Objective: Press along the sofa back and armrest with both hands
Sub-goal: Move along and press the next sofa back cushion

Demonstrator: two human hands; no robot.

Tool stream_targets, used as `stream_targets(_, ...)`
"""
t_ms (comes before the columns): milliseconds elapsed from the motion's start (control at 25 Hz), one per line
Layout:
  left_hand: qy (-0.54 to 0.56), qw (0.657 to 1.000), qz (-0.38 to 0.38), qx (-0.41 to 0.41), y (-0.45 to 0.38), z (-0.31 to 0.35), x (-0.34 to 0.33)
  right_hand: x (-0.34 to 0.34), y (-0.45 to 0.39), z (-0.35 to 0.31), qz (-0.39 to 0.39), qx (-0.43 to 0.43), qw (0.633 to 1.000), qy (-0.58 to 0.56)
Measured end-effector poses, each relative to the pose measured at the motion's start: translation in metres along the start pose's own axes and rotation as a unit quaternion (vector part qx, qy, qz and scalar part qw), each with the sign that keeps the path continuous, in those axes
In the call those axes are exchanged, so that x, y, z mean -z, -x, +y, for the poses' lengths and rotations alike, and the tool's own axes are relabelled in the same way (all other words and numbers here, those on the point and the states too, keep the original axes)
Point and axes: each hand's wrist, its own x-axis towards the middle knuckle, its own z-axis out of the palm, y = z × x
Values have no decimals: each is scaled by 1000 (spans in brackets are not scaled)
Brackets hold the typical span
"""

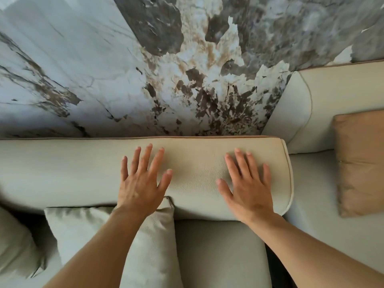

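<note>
Head view, looking down over my two bare forearms: nearest me is the pale seat cushion [220, 252], and beside it a grey-green throw pillow [108, 235] stands against the backrest, partly under my left wrist. Just beyond lies the sofa back [195, 175], a long, rounded, cream bolster with a pebbled leather-like skin and piped seams, running across the frame and ending at the right in a stitched cap.

My left hand [141, 188] lies palm-down on it with the fingers [145, 156] spread wide and flat, holding nothing. My right hand [251, 192] lies the same way near the bolster's right end, its fingers [241, 163] fanned apart and also empty. Whether the palms are already sinking in I cannot tell; I see no clear dent around them.

I judge the padding soft and springy under a fairly smooth, slightly grippy cover, so nothing needs grasping: flat palms on the broad top curve, weight straight down, then lift and step sideways to avoid dragging and wrinkling the skin. The piped edge should feel firmer.

Further right, a second section, probably the armrest [295, 113], angles away, with a tan cushion [361, 161] resting by it. Behind everything rises a marble-patterned wall [145, 65].
</note>
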Motion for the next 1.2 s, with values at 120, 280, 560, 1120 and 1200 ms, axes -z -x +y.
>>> stream_targets(120, 39, 998, 51, 5, -12, 2, -29, -22, -2, 2, 71, 4, 997, 2)
stream_targets(280, 8, 983, 182, 6, -14, 6, -62, -49, -7, 6, 163, 5, 986, 32)
stream_targets(560, -29, 966, 258, 4, -29, 2, -80, -66, -19, 10, 220, 18, 974, 56)
stream_targets(1120, -36, 959, 279, 31, -78, 6, -83, -71, -81, 21, 242, 41, 968, 51)
stream_targets(1200, -35, 958, 281, 35, -88, 5, -83, -71, -93, 21, 244, 43, 968, 50)
